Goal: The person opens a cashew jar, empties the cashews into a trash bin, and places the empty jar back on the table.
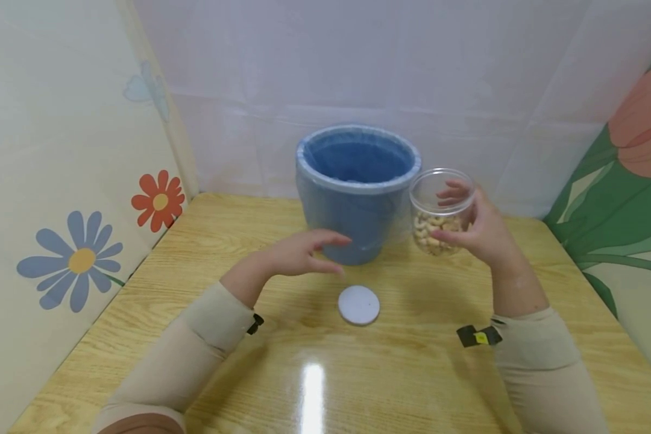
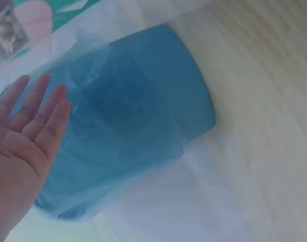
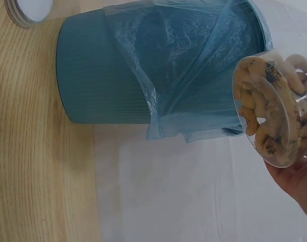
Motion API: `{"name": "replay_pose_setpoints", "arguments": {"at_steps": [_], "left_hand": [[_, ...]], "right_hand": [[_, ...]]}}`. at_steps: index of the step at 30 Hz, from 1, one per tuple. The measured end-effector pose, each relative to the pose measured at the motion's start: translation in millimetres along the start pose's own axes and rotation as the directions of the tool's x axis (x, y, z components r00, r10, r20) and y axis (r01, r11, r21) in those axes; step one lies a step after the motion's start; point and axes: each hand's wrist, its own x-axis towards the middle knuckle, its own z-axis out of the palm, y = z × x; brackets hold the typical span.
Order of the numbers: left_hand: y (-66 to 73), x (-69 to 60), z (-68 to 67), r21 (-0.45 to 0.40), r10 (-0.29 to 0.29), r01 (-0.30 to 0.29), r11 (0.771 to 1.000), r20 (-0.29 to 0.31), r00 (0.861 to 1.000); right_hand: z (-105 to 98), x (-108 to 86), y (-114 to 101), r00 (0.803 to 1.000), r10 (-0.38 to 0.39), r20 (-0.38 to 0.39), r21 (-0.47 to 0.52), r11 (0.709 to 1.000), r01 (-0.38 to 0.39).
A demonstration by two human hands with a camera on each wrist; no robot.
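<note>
My right hand (image 1: 490, 232) grips a clear open-topped jar (image 1: 439, 226) of cashews, held up beside the right rim of a blue bin (image 1: 352, 211). Brown powdery residue shows at the bottom of the jar (image 3: 274, 111) in the right wrist view, where part of the right hand (image 3: 297, 184) is seen under it. My left hand (image 1: 304, 253) is in front of the bin, fingers extended and holding nothing; its palm (image 2: 17, 161) shows in the left wrist view. A thin translucent bag lines the bin and hangs over its outside.
A round white lid (image 1: 359, 305) lies on the wooden table (image 1: 390, 374) in front of the bin. A pale curtain (image 1: 358, 60) hangs behind, and flower-printed panels stand at the left (image 1: 43, 150) and right (image 1: 635, 241).
</note>
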Motion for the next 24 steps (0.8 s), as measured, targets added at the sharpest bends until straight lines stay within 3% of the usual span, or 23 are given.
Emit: {"name": "replay_pose_setpoints", "arguments": {"at_steps": [4, 7, 10, 13, 18, 24], "left_hand": [[1.3, -5.0, -11.8, -0.036, 0.056, -0.060, 0.998, -0.096, 0.994], [3.0, -8.5, -21.1, -0.057, 0.116, -0.131, 0.990, -0.212, 0.970], [3.9, -11.4, -30.6, -0.057, 0.180, -0.212, 0.976, -0.346, 0.921], [4.5, -12.5, -39.6, -0.041, 0.200, -0.247, 0.968, -0.468, 0.861], [15.9, -14.3, -53.5, -0.039, 0.140, -0.209, 0.977, -0.624, 0.769], [30.3, -14.5, -64.6, -0.030, 0.096, -0.164, 0.986, -0.704, 0.704]], "right_hand": [[-0.3, -0.1, -1.0, 1.000, -0.006, -0.006, 0.002, 1.000, 0.006], [-0.5, 0.3, -1.4, 1.000, -0.007, -0.008, 0.002, 1.000, 0.007], [-0.5, 0.6, -2.4, 1.000, 0.000, -0.011, 0.005, 1.000, 0.000], [-0.7, 0.4, -2.7, 1.000, -0.001, -0.014, 0.016, 1.000, 0.001], [-1.4, 0.2, -3.2, 1.000, -0.005, -0.015, 0.027, 1.000, 0.005], [-2.0, 1.0, -4.3, 1.000, -0.018, -0.009, 0.023, 1.000, 0.018]]}}
